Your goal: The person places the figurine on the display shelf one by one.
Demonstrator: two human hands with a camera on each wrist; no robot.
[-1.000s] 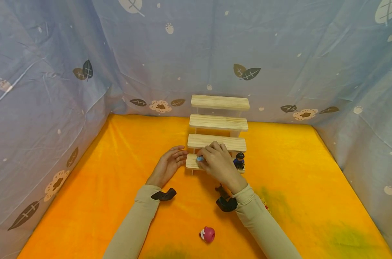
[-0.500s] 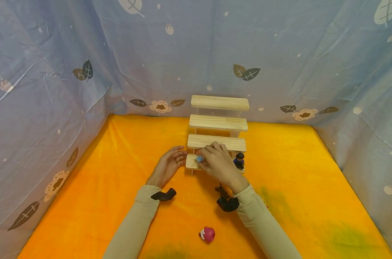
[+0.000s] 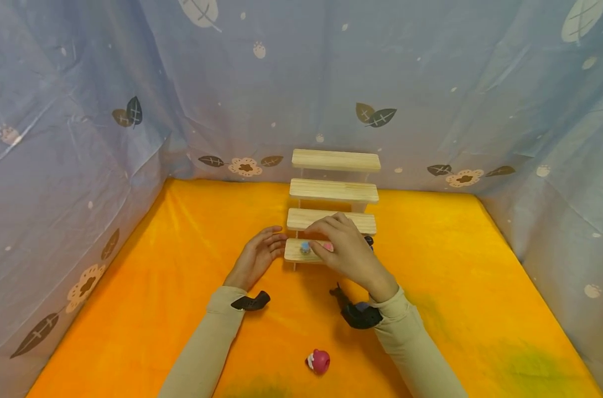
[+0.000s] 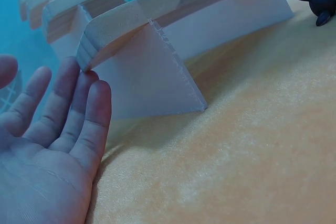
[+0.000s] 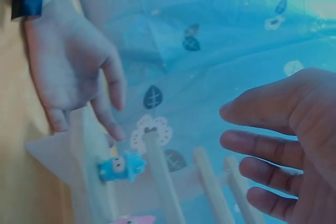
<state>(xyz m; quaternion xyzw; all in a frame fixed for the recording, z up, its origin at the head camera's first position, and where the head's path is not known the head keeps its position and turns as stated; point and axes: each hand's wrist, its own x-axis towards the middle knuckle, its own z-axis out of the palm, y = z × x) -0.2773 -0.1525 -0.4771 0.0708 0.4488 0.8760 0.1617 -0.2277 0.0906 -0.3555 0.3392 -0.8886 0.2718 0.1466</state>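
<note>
A small blue figurine (image 3: 305, 247) stands on the lowest plank of a wooden step shelf (image 3: 291, 257), near its left end. To its right on that plank is a pink figurine (image 3: 328, 246), partly hidden by my right hand (image 3: 353, 251). That hand hovers above the plank with thumb and fingers spread, apart from the blue figurine (image 5: 118, 167) in the right wrist view. My left hand (image 3: 255, 255) is at the shelf's left end, palm turned up and fingers extended. In the left wrist view its fingertips (image 4: 98, 93) reach the plank's corner.
A dark-haired figure (image 3: 369, 241) shows behind my right hand at the plank's right end. A dark animal figure (image 3: 338, 296) is on the orange cloth (image 3: 207, 221) in front of the shelf. A magenta round toy (image 3: 320, 362) lies nearer me. Patterned blue curtains surround the area.
My right hand has let go of the blue figurine and moved right, its fingers opening. The blue figurine stays on the lowest plank, and the pink one shows now. My left hand keeps its place.
</note>
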